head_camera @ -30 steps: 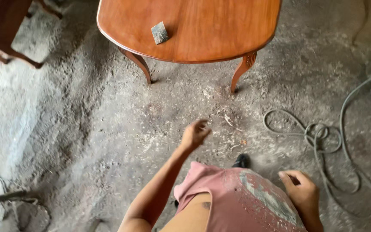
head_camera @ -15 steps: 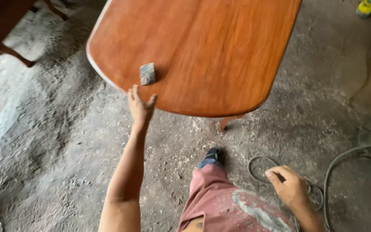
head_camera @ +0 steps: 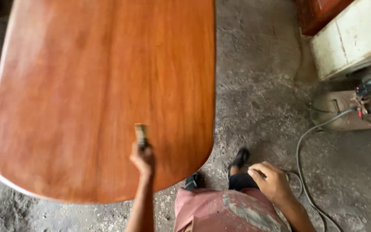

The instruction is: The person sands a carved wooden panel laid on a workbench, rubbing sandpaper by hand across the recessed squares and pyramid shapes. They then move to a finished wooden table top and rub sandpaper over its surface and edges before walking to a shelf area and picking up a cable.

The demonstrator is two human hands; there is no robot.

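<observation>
A view from the person's head, looking straight down. Nearest, at the bottom edge, is the person's lap in dusty pink shorts [head_camera: 228,212] streaked with grey. The right hand [head_camera: 269,182] hangs loose beside the thigh, fingers curled inward but holding nothing, over a bare concrete floor [head_camera: 258,99] gritty with dust. Two dark shoes [head_camera: 239,158] show just beyond the shorts.

The left hand [head_camera: 142,158] reaches forward over the near end of a wooden table [head_camera: 104,68], its fingers closed around the lower end of a small sanding block [head_camera: 141,133]. The block stands up out of the fist on its narrow edge, just above the tabletop or touching it — the view does not show which. It looks small, light and stiff — judged from its size, easy to pinch at the sides with one hand, with a rough face that should not slip. The blur hides its surface detail.

The tabletop is reddish-brown, smooth and glossy, with rounded corners, and fills the left and centre of the view. It looks hard but likely easy to scratch.

Farther right, a grey hose [head_camera: 305,141] curves across the floor to a grimy machine [head_camera: 353,109]. Beyond stands a pale boxy cabinet [head_camera: 348,38].
</observation>
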